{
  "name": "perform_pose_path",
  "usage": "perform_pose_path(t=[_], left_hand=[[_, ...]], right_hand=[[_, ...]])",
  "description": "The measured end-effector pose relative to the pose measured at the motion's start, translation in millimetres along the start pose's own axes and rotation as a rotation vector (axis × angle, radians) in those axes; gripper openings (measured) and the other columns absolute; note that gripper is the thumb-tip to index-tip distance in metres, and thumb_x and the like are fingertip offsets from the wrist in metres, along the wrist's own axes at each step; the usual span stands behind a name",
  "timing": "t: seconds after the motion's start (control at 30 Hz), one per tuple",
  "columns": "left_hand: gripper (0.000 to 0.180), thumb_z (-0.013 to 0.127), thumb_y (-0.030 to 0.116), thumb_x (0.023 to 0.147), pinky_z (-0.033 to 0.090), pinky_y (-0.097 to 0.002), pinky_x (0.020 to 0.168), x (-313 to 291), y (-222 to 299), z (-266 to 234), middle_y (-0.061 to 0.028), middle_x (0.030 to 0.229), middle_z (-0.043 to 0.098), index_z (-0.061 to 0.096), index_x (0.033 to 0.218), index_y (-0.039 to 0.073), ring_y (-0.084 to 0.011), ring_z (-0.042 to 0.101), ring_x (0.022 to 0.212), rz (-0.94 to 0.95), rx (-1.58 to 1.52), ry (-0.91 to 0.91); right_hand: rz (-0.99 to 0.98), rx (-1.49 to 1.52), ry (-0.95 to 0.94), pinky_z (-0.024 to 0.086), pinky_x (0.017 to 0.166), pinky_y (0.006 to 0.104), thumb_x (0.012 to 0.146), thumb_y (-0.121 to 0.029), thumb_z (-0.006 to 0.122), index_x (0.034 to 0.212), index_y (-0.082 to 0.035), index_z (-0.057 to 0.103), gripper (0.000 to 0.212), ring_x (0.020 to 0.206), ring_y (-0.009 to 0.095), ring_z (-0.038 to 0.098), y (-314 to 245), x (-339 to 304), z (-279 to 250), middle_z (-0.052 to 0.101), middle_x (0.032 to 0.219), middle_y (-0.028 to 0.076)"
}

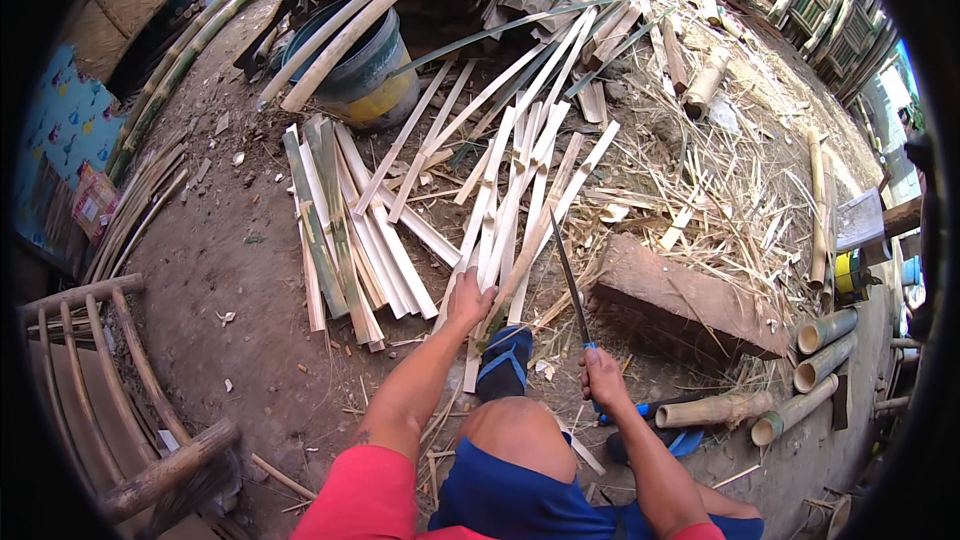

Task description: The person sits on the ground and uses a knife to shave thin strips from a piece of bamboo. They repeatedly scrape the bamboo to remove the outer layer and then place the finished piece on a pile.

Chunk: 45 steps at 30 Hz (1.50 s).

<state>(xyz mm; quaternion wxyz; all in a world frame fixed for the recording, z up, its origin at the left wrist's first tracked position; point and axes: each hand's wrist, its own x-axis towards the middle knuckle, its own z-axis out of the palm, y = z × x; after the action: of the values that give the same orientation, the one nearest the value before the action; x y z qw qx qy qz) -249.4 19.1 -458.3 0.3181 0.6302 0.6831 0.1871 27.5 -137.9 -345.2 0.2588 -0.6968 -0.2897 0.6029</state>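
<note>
My left hand [468, 300] reaches forward to the near end of a pile of split bamboo strips [545, 155], its fingers closed around a pale bamboo strip [472, 365] that shows below the hand. How many strips it grips is hidden. Just right of it, my right hand [603, 378] is wrapped round the blue handle of a long knife [572, 280]. The dark, narrow blade points away from me, up and slightly left, beside the strips. Left of the pile lies a second bundle of pale and green bamboo strips [345, 225].
A thick wooden block [690, 300] lies right of the knife, near shavings [720, 190]. Bamboo tubes [800, 410] lie at the lower right. A bucket [385, 90] with two poles stands at the far left, and a bamboo chair-like frame [105, 370] at the near left. My sandalled foot [503, 365] is below the strips.
</note>
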Motion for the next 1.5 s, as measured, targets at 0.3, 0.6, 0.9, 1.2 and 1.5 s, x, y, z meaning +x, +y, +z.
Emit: perform_pose_path(t=[0.3, 0.6, 0.9, 1.2, 1.5], left_hand=[[0.049, 0.062, 0.032, 0.087, 0.047, -0.049, 0.097, 8, 52, -40, -0.0261, 0.119, 0.063, 0.057, 0.12, -0.004, -0.0426, 0.06, 0.114, -0.327, -0.053, 0.079], [0.098, 0.07, 0.06, 0.086, 0.052, -0.0415, 0.091, -61, 222, -143, -0.0165, 0.122, 0.056, 0.024, 0.153, 0.005, -0.0273, 0.062, 0.107, 0.337, -0.653, 0.006], [0.052, 0.053, 0.023, 0.092, 0.047, -0.0268, 0.066, -143, 439, -277, -0.0017, 0.085, 0.046, 0.043, 0.138, 0.0, -0.01, 0.043, 0.069, 1.053, -1.103, 0.496], [0.025, 0.057, 0.02, 0.096, 0.04, -0.0246, 0.061, -116, 500, -175, -0.0013, 0.084, 0.045, 0.052, 0.114, 0.003, -0.0074, 0.044, 0.067, 1.005, -1.033, 0.404], [0.044, 0.057, 0.045, 0.1, 0.036, -0.0232, 0.061, -140, 516, -212, 0.0015, 0.079, 0.045, 0.055, 0.117, 0.004, -0.0061, 0.041, 0.068, 0.983, -1.129, 0.281]], right_hand=[[-0.127, 0.04, 0.046, 0.04, 0.044, 0.0274, 0.104, -0.053, 0.043, 0.098, -0.007, 0.053, 0.047, 0.047, 0.01, 0.047, -22, -27, -25, 0.049, 0.063, 0.002], [-0.282, 0.132, 0.139, 0.04, 0.043, 0.0278, 0.102, -0.052, 0.049, 0.095, -0.006, 0.053, 0.047, 0.047, 0.01, 0.047, -50, -106, -79, 0.049, 0.062, 0.001], [-0.381, 0.029, 0.327, 0.049, 0.049, 0.0329, 0.096, -0.041, 0.063, 0.111, -0.003, 0.051, 0.043, 0.052, 0.016, 0.059, -46, -183, -119, 0.059, 0.067, 0.008], [-0.435, 0.024, 0.412, 0.052, 0.054, 0.0367, 0.093, -0.017, 0.06, 0.124, -0.001, 0.043, 0.039, 0.057, 0.02, 0.065, -28, -212, -129, 0.063, 0.077, 0.013], [-0.464, 0.038, 0.314, 0.053, 0.057, 0.0362, 0.097, -0.019, 0.057, 0.126, -0.002, 0.044, 0.036, 0.059, 0.018, 0.065, -36, -236, -122, 0.063, 0.077, 0.011]])
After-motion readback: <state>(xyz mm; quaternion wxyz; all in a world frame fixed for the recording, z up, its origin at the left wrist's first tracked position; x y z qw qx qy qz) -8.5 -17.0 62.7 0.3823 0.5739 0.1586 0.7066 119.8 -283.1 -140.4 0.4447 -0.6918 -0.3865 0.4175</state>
